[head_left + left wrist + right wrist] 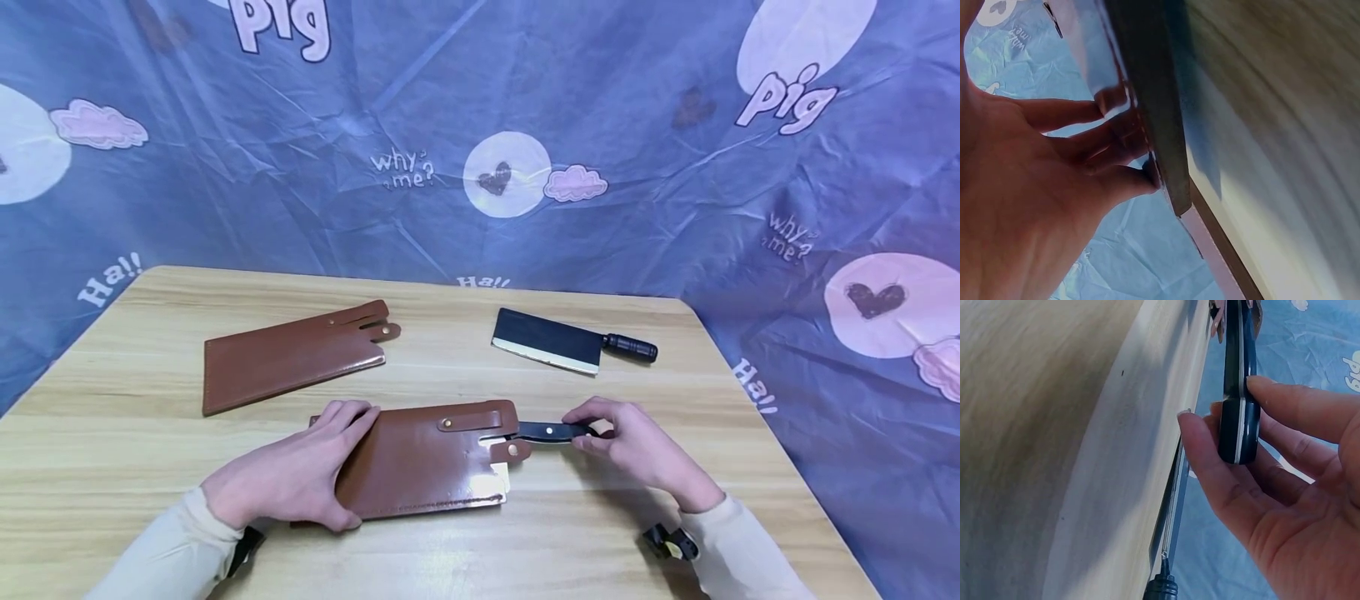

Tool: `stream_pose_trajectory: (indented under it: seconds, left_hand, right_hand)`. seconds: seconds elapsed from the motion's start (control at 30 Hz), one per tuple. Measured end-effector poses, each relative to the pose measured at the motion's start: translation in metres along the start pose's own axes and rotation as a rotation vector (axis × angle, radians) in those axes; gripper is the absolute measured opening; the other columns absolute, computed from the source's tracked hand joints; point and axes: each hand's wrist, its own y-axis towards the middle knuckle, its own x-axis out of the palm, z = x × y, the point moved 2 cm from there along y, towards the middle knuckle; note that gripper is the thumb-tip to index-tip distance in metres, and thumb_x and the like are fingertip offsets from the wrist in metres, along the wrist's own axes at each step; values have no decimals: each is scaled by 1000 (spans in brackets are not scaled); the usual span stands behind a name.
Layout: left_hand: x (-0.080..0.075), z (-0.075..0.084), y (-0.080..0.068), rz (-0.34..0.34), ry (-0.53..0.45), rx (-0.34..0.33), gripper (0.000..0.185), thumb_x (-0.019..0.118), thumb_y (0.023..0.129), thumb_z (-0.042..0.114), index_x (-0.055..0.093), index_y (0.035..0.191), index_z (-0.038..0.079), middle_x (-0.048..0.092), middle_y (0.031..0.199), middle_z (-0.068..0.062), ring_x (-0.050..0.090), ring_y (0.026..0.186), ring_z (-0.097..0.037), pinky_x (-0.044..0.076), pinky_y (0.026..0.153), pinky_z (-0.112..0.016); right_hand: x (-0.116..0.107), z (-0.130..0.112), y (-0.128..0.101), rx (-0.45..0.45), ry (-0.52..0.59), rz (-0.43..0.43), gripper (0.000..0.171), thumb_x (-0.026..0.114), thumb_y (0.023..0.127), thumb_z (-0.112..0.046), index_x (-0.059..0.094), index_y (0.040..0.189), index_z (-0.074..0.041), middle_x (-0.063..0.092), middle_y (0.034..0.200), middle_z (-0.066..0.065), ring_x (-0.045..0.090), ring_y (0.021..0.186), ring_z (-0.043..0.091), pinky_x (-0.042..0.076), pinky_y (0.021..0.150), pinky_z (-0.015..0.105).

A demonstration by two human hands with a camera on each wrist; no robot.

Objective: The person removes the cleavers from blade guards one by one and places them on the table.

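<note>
A brown leather knife sheath (420,462) lies near the front of the table, its strap end to the right. My left hand (288,475) grips its left end, with the thumb at the near edge and fingers over the far side. From the right end sticks the black handle of a knife (543,431), whose blade is mostly hidden inside the leather. My right hand (641,446) holds the handle's end between thumb and fingers. In the right wrist view, the riveted-style knife handle (1238,419) passes between the fingertips. The snap tab (512,451) hangs unfastened beside the handle.
A second brown sheath (288,362) lies at the back left. A cleaver (551,337) with a black ribbed handle lies at the back right, its edge toward me. Behind the wooden table (442,333) hangs a blue printed cloth (337,225).
</note>
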Motion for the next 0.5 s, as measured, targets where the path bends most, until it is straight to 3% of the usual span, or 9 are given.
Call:
stream_pose_trajectory:
  seconds: [0.27, 0.5]
  left_hand:
    - [1, 1, 1, -20, -6, -15, 115, 87, 56, 43, 36, 144, -9, 36, 140, -14, 34, 128, -27, 44, 97, -42]
    - [2, 0, 1, -17, -8, -18, 115, 87, 56, 44, 36, 144, -9, 36, 141, -14, 34, 128, -26, 44, 97, -42]
  right_hand:
    - [2, 2, -2, -1, 32, 13, 25, 75, 84, -5, 72, 109, -10, 66, 110, 3, 62, 98, 22, 55, 75, 28]
    - [-2, 4, 1, -31, -3, 17, 25, 75, 84, -6, 71, 108, -10, 67, 108, 2, 63, 98, 21, 54, 74, 28]
